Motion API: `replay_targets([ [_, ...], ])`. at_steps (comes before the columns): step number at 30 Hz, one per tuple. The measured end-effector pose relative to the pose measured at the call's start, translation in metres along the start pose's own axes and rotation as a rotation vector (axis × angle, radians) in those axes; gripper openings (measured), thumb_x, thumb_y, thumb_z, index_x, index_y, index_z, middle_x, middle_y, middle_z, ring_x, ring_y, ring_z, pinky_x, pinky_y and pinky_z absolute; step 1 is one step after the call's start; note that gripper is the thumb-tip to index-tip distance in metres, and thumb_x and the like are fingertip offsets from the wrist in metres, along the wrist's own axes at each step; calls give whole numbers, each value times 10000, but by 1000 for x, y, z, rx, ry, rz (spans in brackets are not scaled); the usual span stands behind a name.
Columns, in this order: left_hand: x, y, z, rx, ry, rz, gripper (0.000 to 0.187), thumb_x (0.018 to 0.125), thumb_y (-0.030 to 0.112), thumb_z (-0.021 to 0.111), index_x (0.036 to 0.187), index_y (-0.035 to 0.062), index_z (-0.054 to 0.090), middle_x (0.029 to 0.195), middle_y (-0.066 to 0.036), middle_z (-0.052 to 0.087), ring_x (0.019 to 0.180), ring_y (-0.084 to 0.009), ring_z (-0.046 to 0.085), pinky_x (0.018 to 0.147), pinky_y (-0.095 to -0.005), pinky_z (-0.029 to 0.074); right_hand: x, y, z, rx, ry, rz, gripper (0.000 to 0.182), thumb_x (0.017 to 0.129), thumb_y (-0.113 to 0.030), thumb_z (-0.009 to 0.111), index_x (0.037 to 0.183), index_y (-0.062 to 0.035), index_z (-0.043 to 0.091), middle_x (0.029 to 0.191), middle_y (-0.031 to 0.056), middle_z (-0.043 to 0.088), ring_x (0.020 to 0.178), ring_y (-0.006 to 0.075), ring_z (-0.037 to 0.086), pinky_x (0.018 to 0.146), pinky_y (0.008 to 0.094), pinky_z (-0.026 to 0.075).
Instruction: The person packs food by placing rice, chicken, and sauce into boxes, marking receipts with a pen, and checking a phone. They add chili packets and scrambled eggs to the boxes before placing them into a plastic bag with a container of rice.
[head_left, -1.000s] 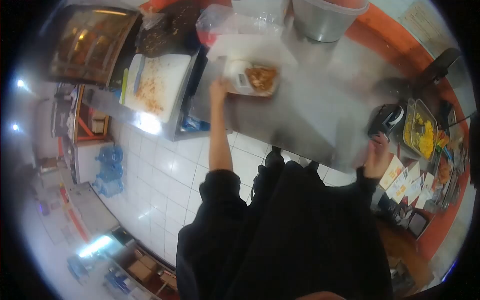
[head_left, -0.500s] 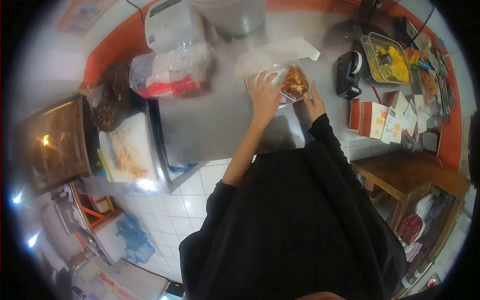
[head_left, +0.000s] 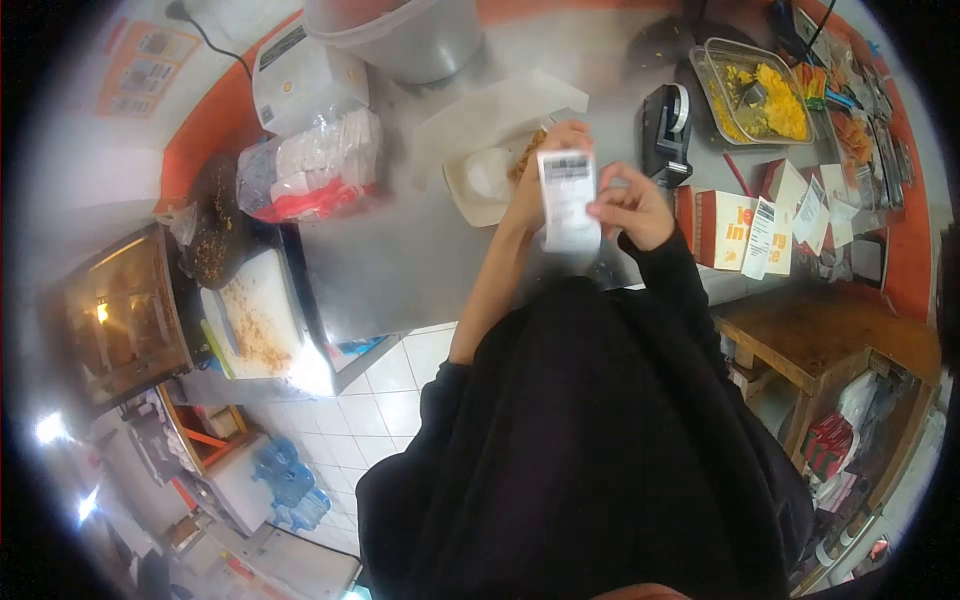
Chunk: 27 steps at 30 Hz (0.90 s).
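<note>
A printed paper receipt [head_left: 570,210] is raised in front of me, its text side toward the camera. My right hand [head_left: 642,207] pinches its right edge between thumb and fingers. My left hand [head_left: 527,195] is behind the receipt, which covers most of its fingers; whether they grip anything is hidden. Beyond that hand lies an open paper food box [head_left: 470,208] with its lid folded back. It holds a white mound [head_left: 489,174] that looks like rice and some browned, chopped food [head_left: 524,158], partly covered by my hand.
A black tape dispenser [head_left: 667,135] and a clear tub of yellow food [head_left: 790,110] stand to the right. Nearer are printed boxes [head_left: 735,228] with receipts on them. On the left are a plastic-wrapped pack [head_left: 325,165], a label printer [head_left: 308,85] and a cutting board [head_left: 265,315].
The receipt has come up into clear view, pinched by my right hand. My left hand, spread over the box before, is now behind the paper. The camera view has shifted.
</note>
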<state>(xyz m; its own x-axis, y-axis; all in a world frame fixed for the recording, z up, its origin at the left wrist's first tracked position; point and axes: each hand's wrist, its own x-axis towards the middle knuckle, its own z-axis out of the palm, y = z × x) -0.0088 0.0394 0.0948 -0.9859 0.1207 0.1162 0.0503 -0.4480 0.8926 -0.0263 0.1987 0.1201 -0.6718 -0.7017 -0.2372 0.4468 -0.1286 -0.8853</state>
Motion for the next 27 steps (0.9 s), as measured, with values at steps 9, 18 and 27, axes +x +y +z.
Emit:
replay_targets([
  [9, -4, -74, 54, 241, 248, -191, 557, 677, -5, 614, 1144, 55, 317, 1069, -111, 432, 979, -186, 461, 821, -317, 405, -9, 0, -73, -1000, 789, -364, 355, 618, -28, 666, 830, -48, 382, 706, 89, 565, 616, 200, 559, 520, 265, 443],
  [18, -19, -110, 34, 1124, 294, -211, 561, 517, 129, 716, 1021, 52, 481, 1098, -97, 430, 965, -289, 459, 785, -378, 394, 19, -2, -111, -1651, 661, 272, 285, 640, -36, 533, 894, -57, 404, 748, 174, 574, 708, 345, 569, 596, 405, 456],
  [27, -33, -123, 29, 1422, 306, -24, 533, 566, 256, 692, 1017, 56, 491, 1053, -57, 466, 963, -285, 399, 808, -375, 330, 11, -12, -105, -1654, 655, 72, 284, 631, -117, 612, 825, -111, 404, 715, 73, 586, 675, 312, 554, 576, 413, 420],
])
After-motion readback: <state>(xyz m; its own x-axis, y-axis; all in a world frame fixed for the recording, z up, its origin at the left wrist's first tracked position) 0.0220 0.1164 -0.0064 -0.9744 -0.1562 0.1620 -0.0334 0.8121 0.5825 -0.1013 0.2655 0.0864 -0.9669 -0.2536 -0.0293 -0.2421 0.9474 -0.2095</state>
